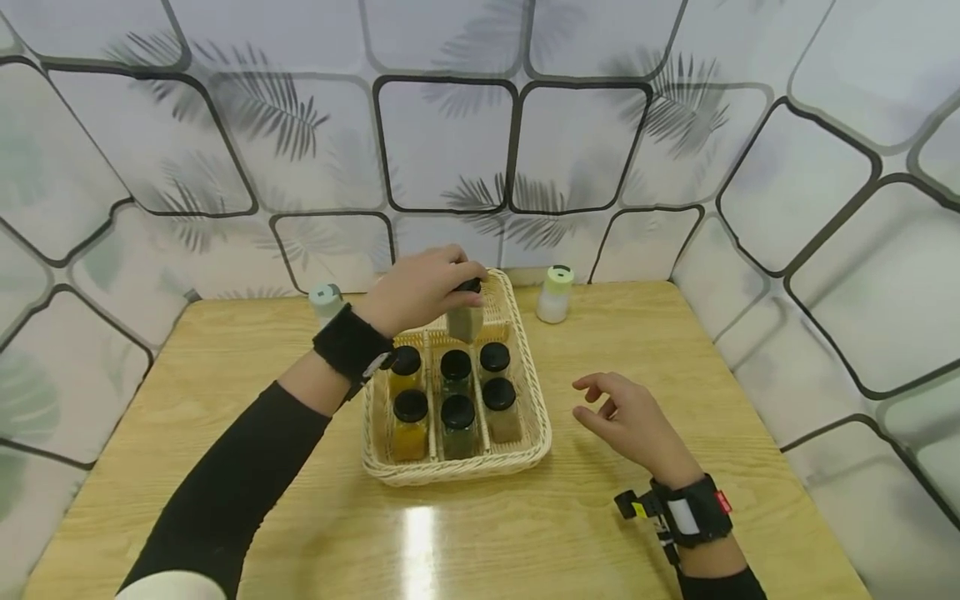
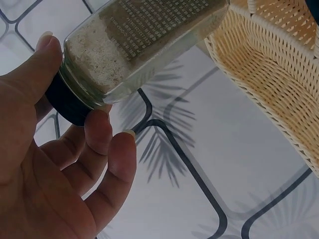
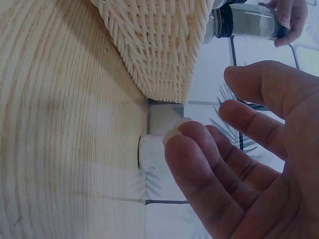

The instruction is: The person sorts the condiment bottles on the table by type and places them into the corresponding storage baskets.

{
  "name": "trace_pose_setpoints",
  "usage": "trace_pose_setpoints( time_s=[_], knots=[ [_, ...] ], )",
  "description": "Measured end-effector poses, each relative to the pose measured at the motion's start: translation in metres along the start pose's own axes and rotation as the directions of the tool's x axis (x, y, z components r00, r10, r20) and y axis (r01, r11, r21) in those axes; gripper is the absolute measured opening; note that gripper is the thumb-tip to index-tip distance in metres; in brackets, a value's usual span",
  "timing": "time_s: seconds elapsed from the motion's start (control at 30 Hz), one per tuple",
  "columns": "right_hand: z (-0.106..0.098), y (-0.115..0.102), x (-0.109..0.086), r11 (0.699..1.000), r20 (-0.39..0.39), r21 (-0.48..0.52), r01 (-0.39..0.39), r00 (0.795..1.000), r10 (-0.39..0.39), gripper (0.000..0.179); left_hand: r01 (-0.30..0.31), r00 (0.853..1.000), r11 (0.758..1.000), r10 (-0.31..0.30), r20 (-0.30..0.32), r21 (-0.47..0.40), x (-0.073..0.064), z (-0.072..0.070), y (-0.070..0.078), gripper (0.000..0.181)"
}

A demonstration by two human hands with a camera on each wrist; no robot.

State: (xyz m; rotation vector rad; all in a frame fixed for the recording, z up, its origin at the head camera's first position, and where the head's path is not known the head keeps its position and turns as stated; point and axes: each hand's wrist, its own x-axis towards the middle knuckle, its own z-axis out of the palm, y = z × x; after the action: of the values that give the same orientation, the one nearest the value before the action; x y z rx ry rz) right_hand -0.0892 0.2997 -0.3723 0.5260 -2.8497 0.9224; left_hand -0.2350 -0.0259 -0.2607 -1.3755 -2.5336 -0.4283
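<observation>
My left hand [image 1: 423, 287] grips a glass spice jar [image 1: 464, 323] by its black lid, over the back part of a wicker basket [image 1: 532, 417]. Pale powder and printed small text show on this jar [image 2: 134, 45] in the left wrist view, with thumb and fingers around the lid. Below it, several black-lidded jars stand in the basket's divided columns: yellow jars [image 1: 409, 429] on the left, dark green ones [image 1: 458, 429] in the middle, brownish ones [image 1: 501, 412] on the right. To the right of the basket, my right hand [image 1: 626, 417] hovers with loosely bent fingers, holding nothing.
A white shaker with a yellow-green top [image 1: 556, 294] stands behind the basket on the right. Another with a pale blue top [image 1: 326, 302] is at the back left, partly behind the left wrist. Patterned walls [image 1: 450, 142] enclose the wooden table [image 1: 270, 500] at the back and sides.
</observation>
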Motion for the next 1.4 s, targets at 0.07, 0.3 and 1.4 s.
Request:
trace_pose_setpoints(
  time_s=[0.07, 0.3, 1.4],
  knots=[
    [0.0, 0.001, 0.0, 1.0, -0.002, 0.002, 0.006, 1.0, -0.006, 0.03, 0.002, 1.0, 1.0, -0.002, 0.012, 0.0, 0.003, 0.0, 0.002, 0.032],
    [0.0, 0.002, -0.001, 1.0, 0.001, 0.008, 0.01, 1.0, -0.01, 0.03, 0.026, 0.998, 0.999, -0.027, 0.053, 0.03, 0.01, 0.0, 0.007, 0.031],
    [-0.001, 0.002, -0.004, 1.0, -0.002, -0.009, 0.023, 1.0, -0.023, 0.029, 0.027, 0.983, 0.998, -0.038, 0.177, 0.063, 0.035, 0.014, 0.018, 0.037]
  ],
)
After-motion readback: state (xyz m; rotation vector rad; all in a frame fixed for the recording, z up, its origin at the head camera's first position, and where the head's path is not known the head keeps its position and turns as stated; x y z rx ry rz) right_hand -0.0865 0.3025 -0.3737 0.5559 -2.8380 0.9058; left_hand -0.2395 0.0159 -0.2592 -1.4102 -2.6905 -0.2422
